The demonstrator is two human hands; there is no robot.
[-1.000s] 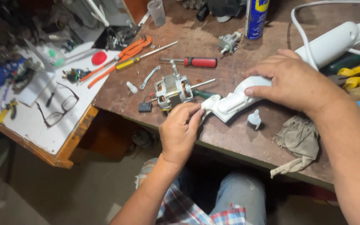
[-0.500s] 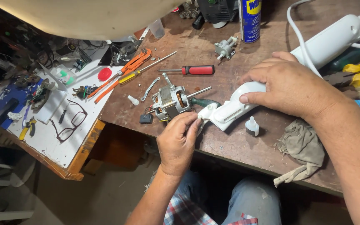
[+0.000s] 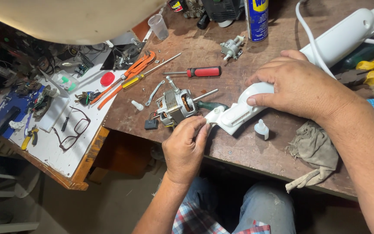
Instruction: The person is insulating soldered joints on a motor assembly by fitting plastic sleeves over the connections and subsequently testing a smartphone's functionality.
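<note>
Blue and yellow cylindrical spray can (image 3: 256, 17) upright at far edge of worn brown wooden bench (image 3: 247, 156). Clear plastic cup (image 3: 158, 27) upright to its left; contents not discernible. Small white nozzle-topped bottle (image 3: 261, 129) standing just beside white plastic appliance housing (image 3: 243, 110). Right hand (image 3: 297, 86) closed over housing's upper part, pressing it to bench centre. Left hand (image 3: 187, 145) pinching housing's near end with fingertips. Small metal electric motor with copper windings (image 3: 176, 106) just left of housing. Red-handled screwdriver (image 3: 195, 72) behind motor.
</note>
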